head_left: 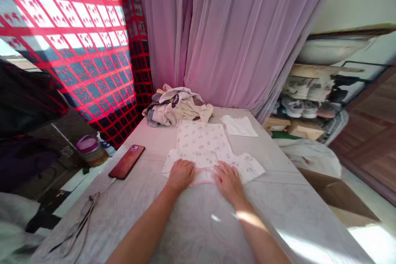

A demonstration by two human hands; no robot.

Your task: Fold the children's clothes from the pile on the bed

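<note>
A small white short-sleeved shirt (pixel 202 138) with a scattered print lies spread on the table, its pink-trimmed neckline toward me. On the fabric left of the neckline rests my left hand (pixel 182 173), fingers laid flat and holding nothing. My right hand (pixel 228 179) presses on the cloth at the neckline's other side, its fingers stretched out and apart. Both sleeves reach out past my hands. Beyond the shirt's hem sits a heap of crumpled clothes (pixel 177 107). A white folded cloth (pixel 239 126) lies to the right of the shirt.
On the left of the cloth-covered table (pixel 198 222) are a red phone (pixel 127 162) and a bundled cable (pixel 81 225). A jar with a purple lid (pixel 89 148) stands past the left edge. Purple curtains (pixel 241 37) hang behind; a shoe rack (pixel 301 107) and cardboard box (pixel 337 198) are at right.
</note>
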